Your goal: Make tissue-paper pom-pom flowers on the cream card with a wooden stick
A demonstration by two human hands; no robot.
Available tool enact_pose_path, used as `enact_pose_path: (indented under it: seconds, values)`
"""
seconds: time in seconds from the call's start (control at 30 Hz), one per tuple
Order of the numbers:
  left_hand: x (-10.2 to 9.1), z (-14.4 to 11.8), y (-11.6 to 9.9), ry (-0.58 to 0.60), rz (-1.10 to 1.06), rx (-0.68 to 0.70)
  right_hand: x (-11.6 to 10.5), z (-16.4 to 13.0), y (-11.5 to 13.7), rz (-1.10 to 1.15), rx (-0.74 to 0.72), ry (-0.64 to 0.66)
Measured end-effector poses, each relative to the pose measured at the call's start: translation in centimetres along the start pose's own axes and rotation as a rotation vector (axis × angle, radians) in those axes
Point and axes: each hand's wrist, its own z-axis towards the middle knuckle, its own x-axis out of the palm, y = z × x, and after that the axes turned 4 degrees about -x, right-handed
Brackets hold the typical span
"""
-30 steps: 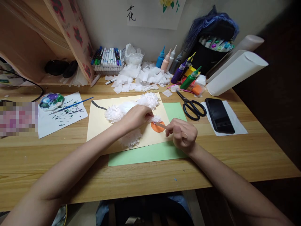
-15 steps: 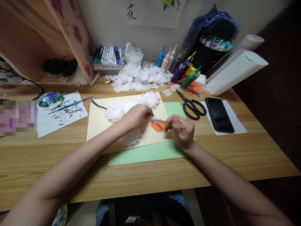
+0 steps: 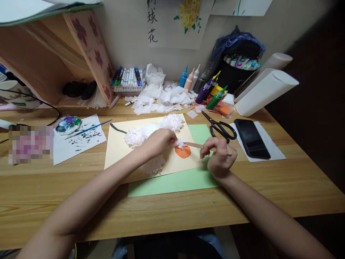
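My right hand (image 3: 219, 156) is closed around a pencil (image 3: 194, 145), brownish and slim, whose far end points left into a small white tissue tuft (image 3: 180, 144). My left hand (image 3: 163, 142) is pinched at that tuft's left edge; the fingertips are partly hidden. Just under the pencil, an orange round patch (image 3: 183, 152) shows on the cream paper (image 3: 118, 153). Ruffled white tissue shapes (image 3: 134, 137) stand out from this sheet, one of them partly behind my left forearm. A dark curved line (image 3: 118, 128) runs out at upper left. Green paper (image 3: 172, 185) lies beneath.
Behind the sheets are loose tissue squares (image 3: 164, 99), a marker box (image 3: 128, 81) and paint bottles (image 3: 215, 98). Black scissors (image 3: 221, 127) and a phone (image 3: 252, 138) lie to the right. On the left, a paintbrush (image 3: 91, 127) rests on a paint-smeared sheet (image 3: 93, 145).
My right hand has moved right, so more of the pencil shows between it and the tuft. My left hand stays by the tuft. The camera has tilted up somewhat.
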Motion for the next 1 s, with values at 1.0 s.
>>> enact_pose_path:
  seconds: [1.0]
  values:
    - [-1.8, 1.0, 2.5, -0.401, 0.426, -0.103, -0.9, 1.2, -0.5, 0.021, 0.023, -0.07]
